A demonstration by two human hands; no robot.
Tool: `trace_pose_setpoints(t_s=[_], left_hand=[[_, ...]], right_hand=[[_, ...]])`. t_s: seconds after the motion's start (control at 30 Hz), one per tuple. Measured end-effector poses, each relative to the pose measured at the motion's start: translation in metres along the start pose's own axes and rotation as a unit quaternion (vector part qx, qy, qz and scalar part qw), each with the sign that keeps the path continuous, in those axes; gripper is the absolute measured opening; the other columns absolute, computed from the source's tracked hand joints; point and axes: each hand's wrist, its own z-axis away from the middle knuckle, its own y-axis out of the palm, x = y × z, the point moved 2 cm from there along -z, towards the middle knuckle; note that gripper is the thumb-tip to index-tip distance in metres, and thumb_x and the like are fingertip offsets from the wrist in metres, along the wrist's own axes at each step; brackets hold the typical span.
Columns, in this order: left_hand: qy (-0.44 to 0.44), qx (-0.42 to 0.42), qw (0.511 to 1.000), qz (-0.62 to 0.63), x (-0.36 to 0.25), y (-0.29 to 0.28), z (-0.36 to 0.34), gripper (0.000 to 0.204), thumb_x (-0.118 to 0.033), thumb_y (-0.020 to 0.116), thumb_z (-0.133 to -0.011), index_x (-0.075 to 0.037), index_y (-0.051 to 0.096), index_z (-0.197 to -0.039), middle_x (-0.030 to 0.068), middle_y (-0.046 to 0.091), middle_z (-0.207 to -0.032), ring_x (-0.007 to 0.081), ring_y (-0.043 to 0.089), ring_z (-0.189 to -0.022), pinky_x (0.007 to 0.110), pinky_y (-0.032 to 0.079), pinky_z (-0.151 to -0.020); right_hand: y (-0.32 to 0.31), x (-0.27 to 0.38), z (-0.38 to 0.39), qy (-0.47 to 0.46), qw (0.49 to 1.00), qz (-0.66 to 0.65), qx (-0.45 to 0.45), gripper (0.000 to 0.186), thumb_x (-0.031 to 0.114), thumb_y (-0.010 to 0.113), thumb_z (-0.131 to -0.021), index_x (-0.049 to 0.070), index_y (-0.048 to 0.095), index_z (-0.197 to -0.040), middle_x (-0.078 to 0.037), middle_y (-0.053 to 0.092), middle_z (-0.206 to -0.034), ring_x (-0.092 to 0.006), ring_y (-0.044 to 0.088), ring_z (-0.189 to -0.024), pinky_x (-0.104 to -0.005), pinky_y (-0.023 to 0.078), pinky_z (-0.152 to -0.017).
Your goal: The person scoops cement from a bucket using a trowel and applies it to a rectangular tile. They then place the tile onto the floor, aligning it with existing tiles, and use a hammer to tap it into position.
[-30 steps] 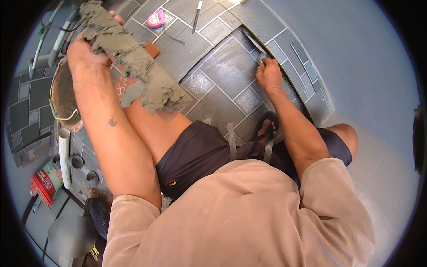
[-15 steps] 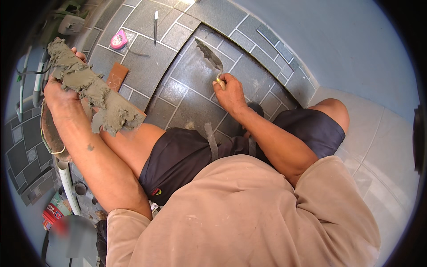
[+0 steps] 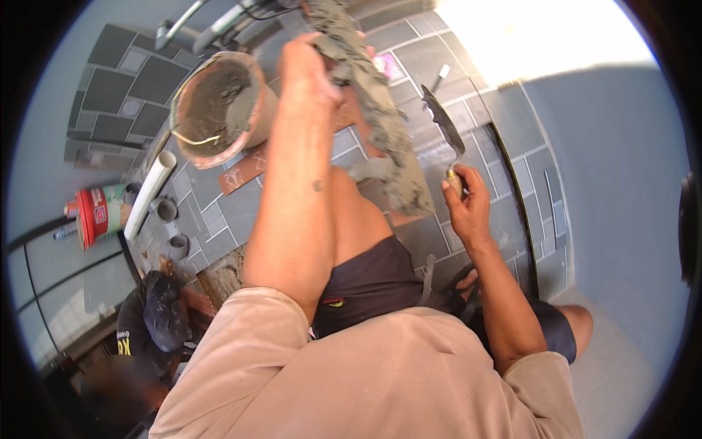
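My left hand [image 3: 311, 69] grips a long board-like strip [image 3: 409, 216], terracotta at its edge and thickly covered with lumpy grey mortar [image 3: 387, 135], held raised over my left thigh. My right hand [image 3: 468, 205] holds the wooden handle of a trowel [image 3: 446, 124], its mortar-stained blade pointing away from me, right of the strip. Beside my left forearm stands a worn bucket [image 3: 257, 124] with wet grey mortar inside. Terracotta pieces [image 3: 238, 172] lie beside it on the grey patterned floor tiles [image 3: 428, 55].
A pink tape measure [image 3: 384, 64] and marker [image 3: 442, 74] lie beyond. At left are a white pipe [image 3: 150, 194], grey fittings [image 3: 167, 210], a red-green tub [image 3: 99, 216] and a crouching person [image 3: 161, 322] in dark clothing. A blue-grey wall [image 3: 607, 183] runs along the right.
The view has swung left, showing more of the bucket and the other person. The trowel, earlier low by the right floor edge, is lifted and now near the mortar-covered strip.
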Motion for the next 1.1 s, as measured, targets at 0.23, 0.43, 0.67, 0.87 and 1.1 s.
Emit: trace_pose_setpoints(t_s=[0.23,0.43,0.67,0.87,1.1], left_hand=[[-0.025,-0.001,0.999,0.026,-0.018,-0.036,0.008,0.044,-0.022,0.033,-0.103,0.009,0.055,-0.125,0.0265,0.069,-0.107,0.0385,0.068,-0.092,0.053,0.057,-0.084],[-0.028,-0.002,0.999,0.037,-0.008,-0.048,-0.014,0.035,-0.021,0.04,-0.102,0.005,0.062,-0.112,0.0194,0.07,-0.095,0.0332,0.069,-0.079,0.047,0.06,-0.074],[-0.069,0.014,0.997,0.03,0.01,-0.015,0.004,0.023,-0.017,0.052,-0.1,-0.003,0.065,-0.111,0.0089,0.068,-0.093,0.0232,0.067,-0.08,0.042,0.056,-0.074],[-0.084,0.002,0.996,0.007,0.027,0.01,0.017,0.025,-0.018,0.053,-0.099,-0.002,0.066,-0.115,0.0082,0.067,-0.092,0.0216,0.065,-0.078,0.04,0.055,-0.073],[-0.103,0.05,0.993,0.006,0.04,0.004,-0.003,0.027,-0.022,0.047,-0.1,0.0,0.063,-0.103,0.0146,0.069,-0.086,0.0284,0.068,-0.072,0.044,0.059,-0.07]], right_hand=[[0.017,0.05,-0.048,0.081,0.979,-0.182,0.042,0.026,0.005,0.068,-0.095,-0.006,0.061,-0.118,-0.007,0.062,-0.096,-0.0125,0.061,-0.078,-0.026,0.05,-0.066],[0.022,0.095,-0.077,-0.083,0.976,-0.198,0.045,0.025,0.003,0.069,-0.095,-0.004,0.06,-0.117,-0.009,0.06,-0.108,-0.015,0.059,-0.097,-0.0271,0.05,-0.084],[0.042,0.102,-0.086,-0.109,0.971,-0.21,0.017,0.027,-0.002,0.069,-0.092,-0.003,0.06,-0.117,-0.009,0.058,-0.109,-0.0151,0.059,-0.094,-0.0279,0.051,-0.081],[0.047,0.085,-0.076,-0.143,0.974,-0.172,-0.025,0.028,-0.01,0.066,-0.086,-0.002,0.059,-0.112,-0.01,0.057,-0.109,-0.0217,0.06,-0.098,-0.0306,0.052,-0.085],[0.018,0.041,-0.036,-0.079,0.993,-0.083,-0.023,0.023,0.0,0.069,-0.093,0.002,0.058,-0.113,-0.006,0.052,-0.111,-0.0133,0.055,-0.101,-0.0275,0.049,-0.089]])
